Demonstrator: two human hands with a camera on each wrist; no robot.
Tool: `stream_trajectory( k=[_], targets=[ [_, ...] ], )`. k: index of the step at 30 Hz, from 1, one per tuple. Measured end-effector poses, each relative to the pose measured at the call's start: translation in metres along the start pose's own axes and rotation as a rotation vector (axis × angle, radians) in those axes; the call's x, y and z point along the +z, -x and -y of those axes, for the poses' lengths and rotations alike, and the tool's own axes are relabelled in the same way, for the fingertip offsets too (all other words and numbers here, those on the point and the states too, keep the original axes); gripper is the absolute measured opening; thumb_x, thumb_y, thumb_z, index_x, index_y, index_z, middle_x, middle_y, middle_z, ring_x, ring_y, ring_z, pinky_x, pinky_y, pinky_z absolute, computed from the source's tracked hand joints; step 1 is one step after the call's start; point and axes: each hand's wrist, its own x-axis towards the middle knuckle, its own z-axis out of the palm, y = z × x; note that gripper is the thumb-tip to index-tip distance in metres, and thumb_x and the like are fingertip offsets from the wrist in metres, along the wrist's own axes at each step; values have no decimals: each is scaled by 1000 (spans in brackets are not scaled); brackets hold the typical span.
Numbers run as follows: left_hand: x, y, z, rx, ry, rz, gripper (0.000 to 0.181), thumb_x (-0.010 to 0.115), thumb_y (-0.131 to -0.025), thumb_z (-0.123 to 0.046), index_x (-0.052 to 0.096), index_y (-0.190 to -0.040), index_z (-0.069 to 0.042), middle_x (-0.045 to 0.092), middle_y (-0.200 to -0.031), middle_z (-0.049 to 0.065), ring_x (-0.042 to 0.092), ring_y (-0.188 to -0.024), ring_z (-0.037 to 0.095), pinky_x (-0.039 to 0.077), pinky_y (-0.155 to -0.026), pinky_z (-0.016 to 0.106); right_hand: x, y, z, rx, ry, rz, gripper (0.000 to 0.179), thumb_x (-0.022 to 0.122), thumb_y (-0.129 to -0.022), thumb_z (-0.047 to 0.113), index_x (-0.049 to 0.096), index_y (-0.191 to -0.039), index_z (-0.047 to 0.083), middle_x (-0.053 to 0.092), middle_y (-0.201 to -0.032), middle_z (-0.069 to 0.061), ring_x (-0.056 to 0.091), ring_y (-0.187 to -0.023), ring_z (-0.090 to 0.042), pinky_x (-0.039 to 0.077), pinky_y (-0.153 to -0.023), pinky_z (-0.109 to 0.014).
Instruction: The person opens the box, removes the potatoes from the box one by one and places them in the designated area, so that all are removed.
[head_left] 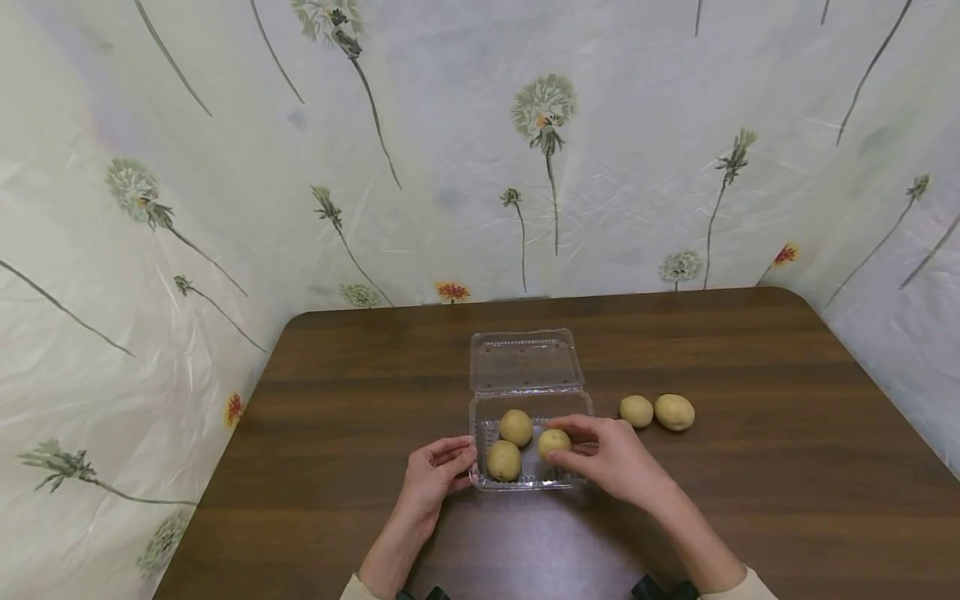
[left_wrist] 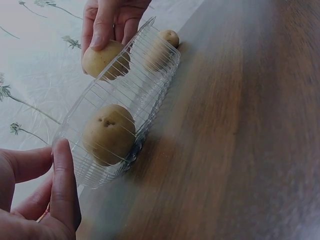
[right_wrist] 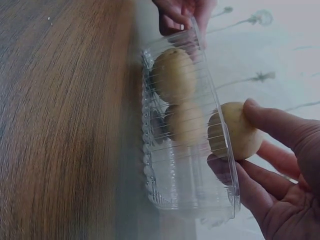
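A clear plastic clamshell box (head_left: 531, 483) lies on the table with its lid (head_left: 522, 360) folded back. Two potatoes, one behind (head_left: 516, 427) and one in front (head_left: 503, 461), sit in its left half. My right hand (head_left: 618, 458) grips a third potato (head_left: 554, 445) between thumb and fingers, at rim height over the right half, as the right wrist view shows. With thumb and fingers, my left hand (head_left: 435, 477) pinches the box's left rim; in the left wrist view the left fingertips (left_wrist: 62, 155) lie at that edge.
Two more potatoes, a smaller one (head_left: 636, 411) and a larger one (head_left: 675, 412), lie side by side on the brown wooden table (head_left: 750, 500), right of the box. A flower-printed sheet (head_left: 450, 167) hangs behind and along the sides of the table.
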Motion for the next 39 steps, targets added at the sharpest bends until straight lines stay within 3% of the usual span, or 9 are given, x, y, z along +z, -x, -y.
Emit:
stream_trajectory(
  k=[23, 39],
  targets=[
    [0, 0, 1, -4, -2, 3, 35, 72, -90, -8, 63, -118, 10, 66, -91, 4, 64, -78, 11, 57, -68, 26, -3, 9, 1, 9, 17, -19, 43, 79, -84, 30, 68, -120, 9, 68, -116, -8, 67, -102, -20, 54, -85, -28],
    [0, 0, 0, -6, -13, 3, 35, 72, -90, -8, 63, -118, 10, 66, -90, 3, 64, -77, 10, 57, -68, 26, -14, 13, -1, -19, 31, -88, 39, 81, -82, 22, 69, -116, 6, 70, -110, -7, 68, -96, -17, 55, -82, -26]
  ],
)
